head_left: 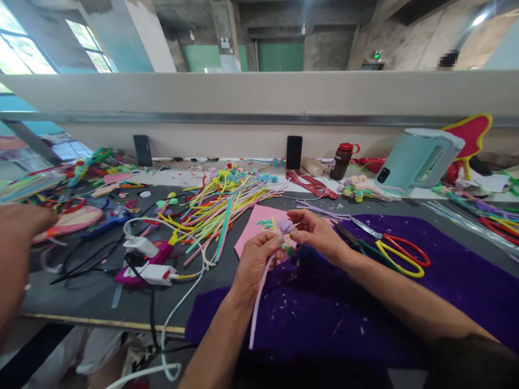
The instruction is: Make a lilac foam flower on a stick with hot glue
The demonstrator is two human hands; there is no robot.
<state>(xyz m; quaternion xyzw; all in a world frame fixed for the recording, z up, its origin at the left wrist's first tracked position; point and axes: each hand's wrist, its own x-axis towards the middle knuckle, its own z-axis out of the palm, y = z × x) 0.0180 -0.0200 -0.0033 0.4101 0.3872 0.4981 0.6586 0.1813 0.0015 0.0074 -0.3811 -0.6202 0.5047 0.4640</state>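
My left hand is closed on a lilac pipe-cleaner flower, whose long pale stem hangs down past the wrist. Its fluffy head pokes up between both hands. My right hand reaches in from the right with fingertips pinched at the flower's edge. Below and behind lies a pink sheet with small yellow and green pieces on it. A purple cloth spreads under my forearms. Scissors with red and yellow handles rest on the cloth at right, beside dark-handled pliers.
Colourful pipe cleaners lie heaped left of centre. A magenta power strip with plugs and cables sits at left. Along the back stand a phone, a dark bottle and a mint kettle. Another person's arm enters at far left.
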